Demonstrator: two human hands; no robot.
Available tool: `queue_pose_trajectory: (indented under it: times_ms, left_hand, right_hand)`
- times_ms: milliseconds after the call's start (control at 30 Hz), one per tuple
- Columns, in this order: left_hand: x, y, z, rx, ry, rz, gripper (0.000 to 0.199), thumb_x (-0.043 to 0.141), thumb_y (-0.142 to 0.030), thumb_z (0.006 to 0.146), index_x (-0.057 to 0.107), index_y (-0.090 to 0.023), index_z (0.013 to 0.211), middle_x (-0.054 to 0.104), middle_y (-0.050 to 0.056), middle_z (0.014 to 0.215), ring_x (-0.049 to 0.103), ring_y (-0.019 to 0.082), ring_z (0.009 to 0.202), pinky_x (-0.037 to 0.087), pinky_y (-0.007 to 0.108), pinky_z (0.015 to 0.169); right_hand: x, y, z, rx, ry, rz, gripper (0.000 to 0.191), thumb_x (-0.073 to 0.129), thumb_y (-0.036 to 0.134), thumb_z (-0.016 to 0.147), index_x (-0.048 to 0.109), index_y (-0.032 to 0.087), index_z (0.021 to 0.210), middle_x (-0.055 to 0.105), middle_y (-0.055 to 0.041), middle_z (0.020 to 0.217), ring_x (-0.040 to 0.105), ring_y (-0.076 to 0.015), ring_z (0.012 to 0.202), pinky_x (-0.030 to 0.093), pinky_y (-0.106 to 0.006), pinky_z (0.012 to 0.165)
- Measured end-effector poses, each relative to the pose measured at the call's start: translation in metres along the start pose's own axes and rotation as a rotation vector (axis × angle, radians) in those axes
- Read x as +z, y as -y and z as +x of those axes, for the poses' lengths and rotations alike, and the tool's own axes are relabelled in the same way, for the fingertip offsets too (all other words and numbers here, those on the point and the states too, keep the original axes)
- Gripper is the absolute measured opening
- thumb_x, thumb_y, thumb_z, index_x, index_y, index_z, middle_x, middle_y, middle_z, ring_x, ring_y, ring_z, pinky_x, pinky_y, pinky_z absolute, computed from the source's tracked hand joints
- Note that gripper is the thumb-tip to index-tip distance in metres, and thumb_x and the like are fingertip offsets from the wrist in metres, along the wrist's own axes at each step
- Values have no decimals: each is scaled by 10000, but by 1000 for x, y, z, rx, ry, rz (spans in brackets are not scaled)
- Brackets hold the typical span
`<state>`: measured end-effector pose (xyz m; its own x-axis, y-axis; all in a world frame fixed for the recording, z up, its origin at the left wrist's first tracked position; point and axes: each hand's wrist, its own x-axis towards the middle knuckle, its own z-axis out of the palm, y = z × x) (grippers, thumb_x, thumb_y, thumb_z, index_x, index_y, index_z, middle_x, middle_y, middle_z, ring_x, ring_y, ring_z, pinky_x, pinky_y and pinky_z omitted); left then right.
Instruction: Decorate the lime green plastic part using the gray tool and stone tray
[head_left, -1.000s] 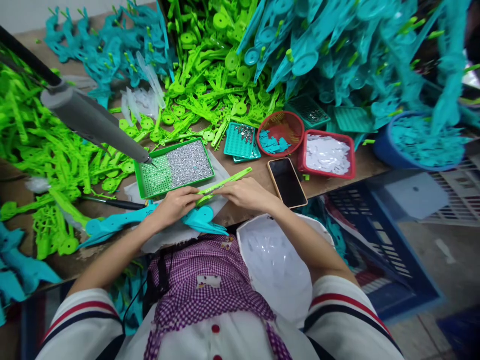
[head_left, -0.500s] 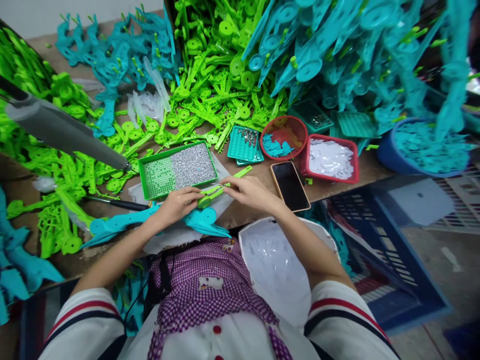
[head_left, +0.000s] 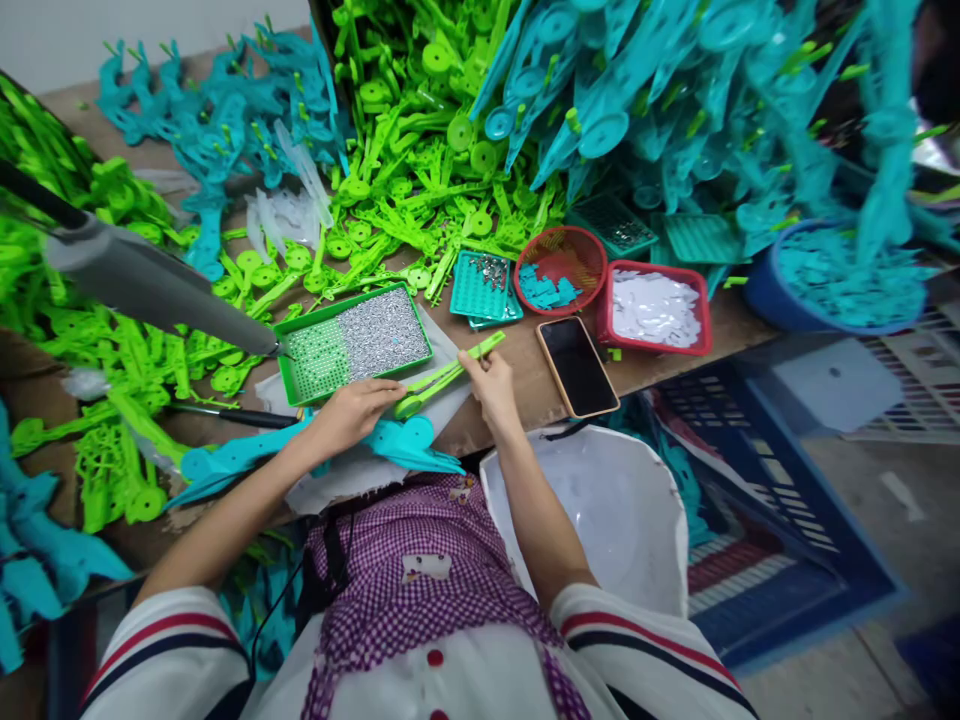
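A long, slim lime-green plastic piece (head_left: pixel 441 380) with a rounded end slants between my hands. My left hand (head_left: pixel 354 412) is closed at its lower left end, with the fingertips pinching near the round part. Around the upper right end, the fingers of my right hand (head_left: pixel 493 388) are wrapped. Under and beside my left hand lies a turquoise plastic piece (head_left: pixel 411 442), its middle covered by that hand. Just beyond the hands stands a green tray (head_left: pixel 306 362) holding small silvery metal parts (head_left: pixel 382 330). The tip of a grey screwdriver-like tool (head_left: pixel 165 285) hangs over its left side.
Heaps of lime-green parts (head_left: pixel 405 190) and turquoise parts (head_left: pixel 600 110) fill the back. A phone (head_left: pixel 577 367), a red basket (head_left: pixel 559 250), a red box of white pieces (head_left: pixel 656 308) and a blue tub (head_left: pixel 757 290) stand to the right. A white container (head_left: pixel 592 510) sits below the table edge.
My right hand has turned and now wraps the upper end of the green piece; the thin metal-looking item at its fingertips no longer shows. The grey tool has swung slightly right. My left hand stays put.
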<state>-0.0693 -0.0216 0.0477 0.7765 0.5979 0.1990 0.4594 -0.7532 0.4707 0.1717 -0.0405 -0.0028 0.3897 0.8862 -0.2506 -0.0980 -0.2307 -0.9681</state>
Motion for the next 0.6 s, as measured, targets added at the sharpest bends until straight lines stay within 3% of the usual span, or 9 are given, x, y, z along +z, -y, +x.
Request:
queue_pose_trajectory:
  times_ms: [133, 267, 600]
  left_hand:
    - [-6, -11, 11, -87, 234, 149, 440, 399, -111, 936, 567, -257, 1315, 600, 107, 1237, 652, 159, 832, 538, 279, 680]
    - [-17, -27, 30, -156, 457, 266, 443, 377, -140, 943, 540, -259, 1338, 539, 121, 1269, 587, 128, 690, 442, 242, 565]
    - [-31, -38, 51, -178, 637, 368, 484, 350, -152, 953, 460, -324, 1392, 528, 110, 1223, 524, 117, 641, 331, 239, 523]
  right_hand:
    - [-8, 8, 1, -14, -126, -55, 415, 718, 545, 622, 534, 195, 748, 572, 34, 661, 504, -129, 626, 387, -258, 595]
    - [-14, 8, -8, -47, -140, -26, 380, 678, 528, 660, 542, 190, 769, 604, 30, 698, 519, -129, 652, 400, -263, 634]
    - [-16, 12, -4, -55, -167, -192, 348, 658, 520, 688, 525, 198, 713, 562, 42, 639, 495, -134, 628, 362, -269, 612]
